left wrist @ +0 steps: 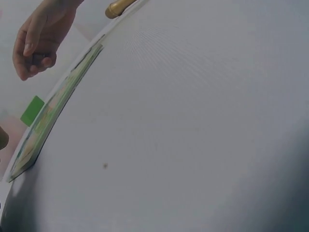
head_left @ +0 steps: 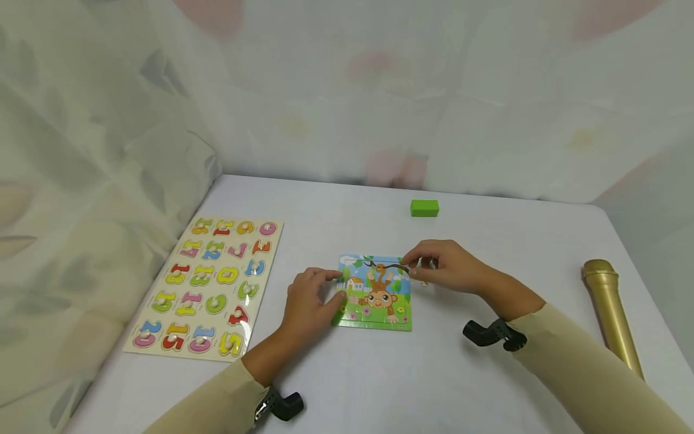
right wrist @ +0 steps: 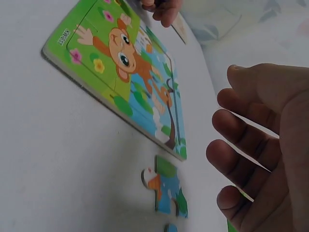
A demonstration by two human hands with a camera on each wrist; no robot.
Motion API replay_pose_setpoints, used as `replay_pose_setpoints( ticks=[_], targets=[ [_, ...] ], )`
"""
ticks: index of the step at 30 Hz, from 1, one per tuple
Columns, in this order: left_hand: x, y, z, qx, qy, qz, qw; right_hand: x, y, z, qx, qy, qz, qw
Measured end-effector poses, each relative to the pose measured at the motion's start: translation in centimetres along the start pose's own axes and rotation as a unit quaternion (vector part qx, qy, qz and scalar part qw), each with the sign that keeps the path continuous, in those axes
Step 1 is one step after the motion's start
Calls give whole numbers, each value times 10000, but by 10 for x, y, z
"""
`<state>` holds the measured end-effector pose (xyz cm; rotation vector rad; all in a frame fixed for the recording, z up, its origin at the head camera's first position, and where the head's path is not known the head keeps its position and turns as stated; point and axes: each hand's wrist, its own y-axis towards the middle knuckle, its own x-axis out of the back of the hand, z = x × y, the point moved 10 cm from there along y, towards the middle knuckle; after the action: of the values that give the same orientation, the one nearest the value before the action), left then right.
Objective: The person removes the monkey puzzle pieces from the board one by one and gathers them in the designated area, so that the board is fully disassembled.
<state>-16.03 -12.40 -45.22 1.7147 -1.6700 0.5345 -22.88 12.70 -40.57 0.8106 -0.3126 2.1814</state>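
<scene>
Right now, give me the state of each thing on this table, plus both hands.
Monkey puzzle: lying flat, picture side up
Loose puzzle piece: off the puzzle, picture side up
Second loose piece: mostly out of frame
Number board: flat, number pieces appear seated
Green block: lying untouched
Golden tube: lying down, one end hidden
Left hand: relaxed, at the puzzle's edge
Right hand: empty, fingers loosely curled

White, smooth, flat surface (head_left: 434, 374) with rounded far right corner, pale off-white fabric backdrop (head_left: 461, 108) with blurry pink and yellowish blotches behind it, creased whitish fabric side wall (head_left: 81, 150) with grey-green leaf print at left, greyish-white side wall (head_left: 661, 211) at right, soft diffuse light, faint shadows.
</scene>
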Motion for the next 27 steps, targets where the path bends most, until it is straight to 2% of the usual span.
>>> replay_pose_setpoints(
  ticks=[5,12,16,19,23,27],
  targets=[
    [0,-1,0,-6,139,-28,9999,-11,13,5,76,58,193,9998],
    [-2,-2,4,41,444,-96,9990,-29,32,15,194,137,221,9995],
    [-3,-3,2,-71,601,-126,9981,-43,42,19,239,381,250,9987],
    [-4,-4,0,-188,755,-130,9969,-55,49,22,102,447,314,9985],
    [-5,-4,-4,-261,864,-118,9959,-70,57,22,-124,177,412,9989],
    [-6,-4,-6,-290,878,-129,9956,-82,62,23,-148,-255,419,9987]
  ],
)
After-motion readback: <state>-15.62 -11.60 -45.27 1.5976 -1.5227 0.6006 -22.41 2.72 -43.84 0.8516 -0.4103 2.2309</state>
